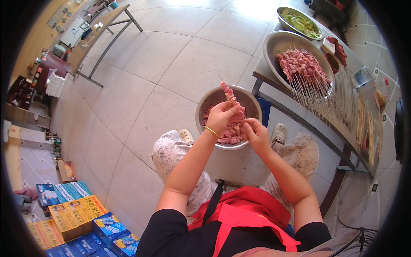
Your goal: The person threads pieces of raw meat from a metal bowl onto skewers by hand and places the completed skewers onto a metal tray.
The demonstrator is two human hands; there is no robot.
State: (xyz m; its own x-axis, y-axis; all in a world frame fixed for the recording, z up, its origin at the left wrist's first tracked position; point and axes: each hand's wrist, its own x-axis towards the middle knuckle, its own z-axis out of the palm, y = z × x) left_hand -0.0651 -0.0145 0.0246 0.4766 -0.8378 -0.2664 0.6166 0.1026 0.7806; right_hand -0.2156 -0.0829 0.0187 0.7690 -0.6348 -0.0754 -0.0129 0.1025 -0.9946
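Over a steel bowl of cut raw meat [231,134], my left hand [222,116] grips a skewer of raw meat [228,92], its bare tip pointing up and away. My right hand [254,131] is at the bowl's right side, thumb and fingertips pinched near the lower end of that skewer; whether they hold the stick or a meat piece cannot be told. The steel bowl [202,106] stands low between my feet. On the table at the right, a larger steel basin [271,45] holds many finished meat skewers [301,66], their sticks hanging over its rim.
The right-hand table [345,136] also carries metal skewers [345,96], bamboo sticks [371,138], a bowl of green leaves [298,22] and a clear cup [361,77]. Its frame stands close to my right leg. Stacked drink cartons [77,212] lie at the lower left; another table [96,35] is at the upper left.
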